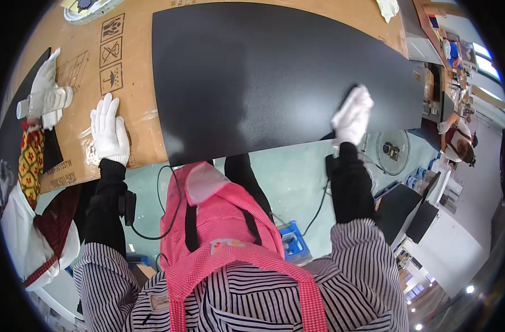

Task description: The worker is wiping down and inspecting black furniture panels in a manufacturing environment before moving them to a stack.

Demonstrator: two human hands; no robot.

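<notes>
This looks like a workshop: cardboard (139,108) lies under the black board (274,66), a gloved co-worker (34,235) is left of the board, a second co-worker (458,145) beyond its right end, a fan (392,152) and blue crate (292,246) off its near edge.

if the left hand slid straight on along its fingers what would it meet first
Most likely the round, pale tub at the picture's top edge, after the left hand crosses the printed cardboard; the fisheye bend makes the exact line uncertain.
</notes>
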